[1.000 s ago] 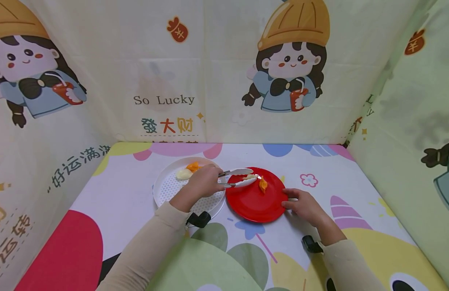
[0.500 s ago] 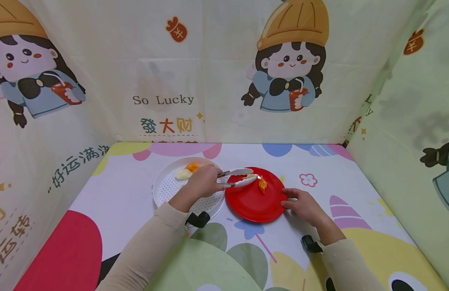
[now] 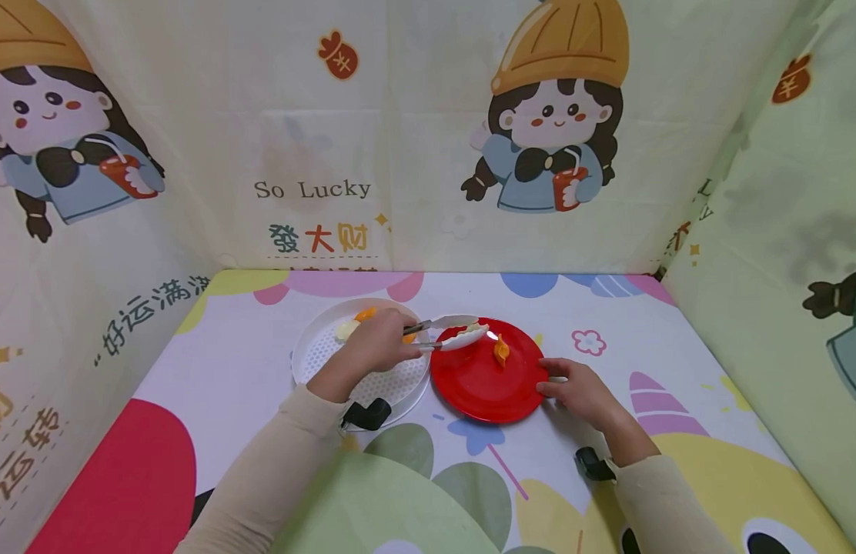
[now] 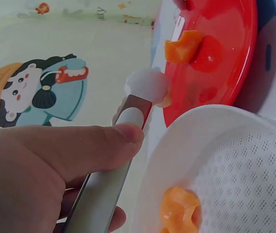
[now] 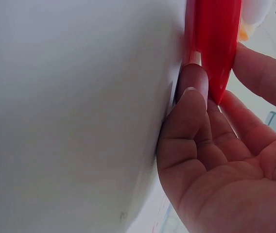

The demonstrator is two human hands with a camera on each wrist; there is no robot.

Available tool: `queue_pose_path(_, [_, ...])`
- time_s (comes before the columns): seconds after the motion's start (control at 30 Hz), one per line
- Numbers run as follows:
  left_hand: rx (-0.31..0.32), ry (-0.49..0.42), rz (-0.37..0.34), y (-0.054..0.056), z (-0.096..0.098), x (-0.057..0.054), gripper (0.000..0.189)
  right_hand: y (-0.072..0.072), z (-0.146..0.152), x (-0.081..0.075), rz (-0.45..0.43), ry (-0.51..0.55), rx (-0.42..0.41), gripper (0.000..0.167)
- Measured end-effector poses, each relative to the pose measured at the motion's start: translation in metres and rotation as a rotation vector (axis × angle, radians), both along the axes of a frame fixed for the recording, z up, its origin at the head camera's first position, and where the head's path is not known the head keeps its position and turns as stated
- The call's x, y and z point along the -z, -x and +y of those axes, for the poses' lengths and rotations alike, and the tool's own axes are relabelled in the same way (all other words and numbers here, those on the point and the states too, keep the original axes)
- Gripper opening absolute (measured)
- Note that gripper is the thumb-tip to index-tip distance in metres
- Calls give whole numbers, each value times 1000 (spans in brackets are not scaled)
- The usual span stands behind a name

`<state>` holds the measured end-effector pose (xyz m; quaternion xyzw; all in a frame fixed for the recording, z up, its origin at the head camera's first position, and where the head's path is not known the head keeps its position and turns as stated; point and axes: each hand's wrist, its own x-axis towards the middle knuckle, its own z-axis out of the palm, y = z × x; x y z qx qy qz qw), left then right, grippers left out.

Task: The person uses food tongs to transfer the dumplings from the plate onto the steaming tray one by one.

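My left hand (image 3: pixel 378 340) grips a pair of metal tongs (image 4: pixel 104 189) with white scalloped tips, thumb along the upper arm. The tips lie over the left part of the red plate (image 3: pixel 486 396) in the head view, and a pale edge shows between them. On that plate sits one orange folded piece (image 3: pixel 501 350), like a small dumpling. My right hand (image 3: pixel 573 388) pinches the plate's right rim, with the thumb on one face and fingers beneath in the right wrist view.
Left of the plate stands a round white perforated basket (image 3: pixel 310 377), its rim close to the plate. Inside are a pale piece (image 3: pixel 346 331) and orange pieces (image 4: pixel 179 208), partly hidden by my left hand. A printed cloth wall (image 3: pixel 414 154) rises behind the table.
My left hand and the tongs have drawn back slightly to the left and up. Another orange piece now shows beneath the tongs. The right hand and plate have stayed put.
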<state>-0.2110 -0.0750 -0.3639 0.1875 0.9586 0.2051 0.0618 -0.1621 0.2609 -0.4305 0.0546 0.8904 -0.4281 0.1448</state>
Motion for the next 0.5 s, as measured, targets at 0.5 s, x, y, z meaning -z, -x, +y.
queue_pose_path(0.5, [-2, 31, 132, -14, -41, -18, 47, -1, -1, -1, 8, -5, -4, 68])
